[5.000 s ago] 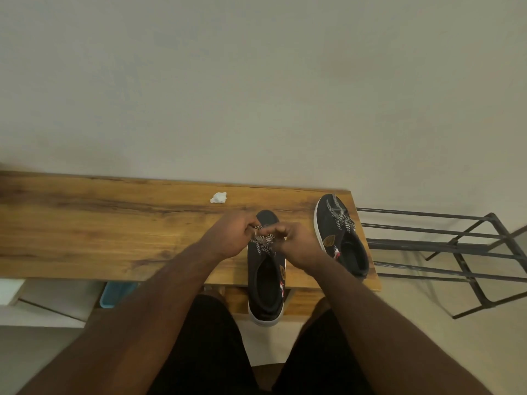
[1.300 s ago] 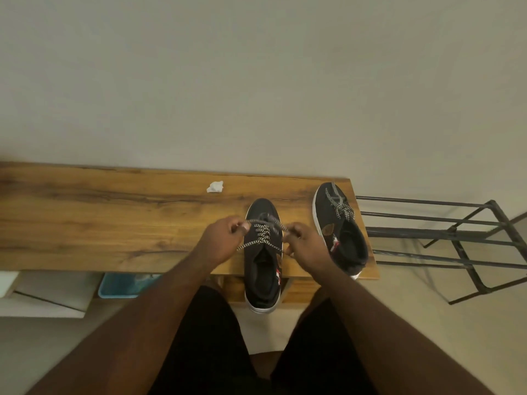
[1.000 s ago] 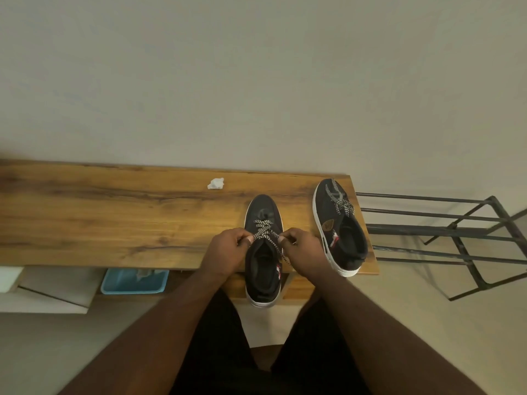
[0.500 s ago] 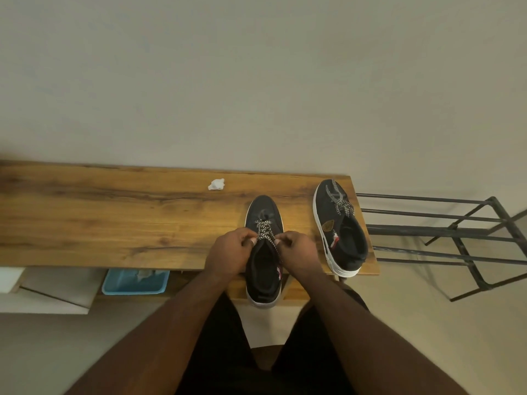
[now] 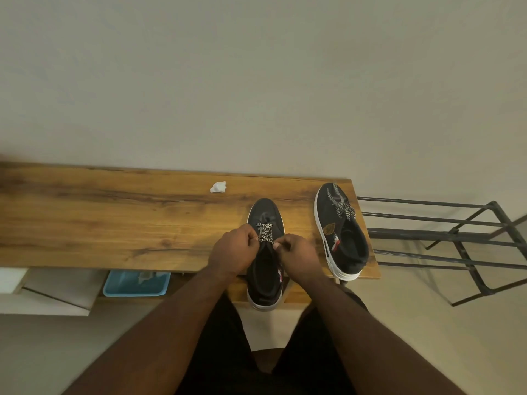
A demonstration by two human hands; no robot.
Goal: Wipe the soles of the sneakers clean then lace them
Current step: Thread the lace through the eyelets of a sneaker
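Two black sneakers are sitting on the desk (image 5: 85,223), the near sneaker (image 5: 263,276) overhanging its front edge while the left hand (image 5: 232,249) and right hand (image 5: 299,256) are each pinching its lace (image 5: 264,233), the second sneaker (image 5: 342,232) lying right of it, one tissue wad (image 5: 218,187) behind.

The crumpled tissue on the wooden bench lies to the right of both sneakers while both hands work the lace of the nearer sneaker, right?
Not quite. The head view shows the crumpled tissue to the left of both sneakers, near the back edge of the wooden bench. The rest holds: the left hand and right hand work the lace of the nearer sneaker.
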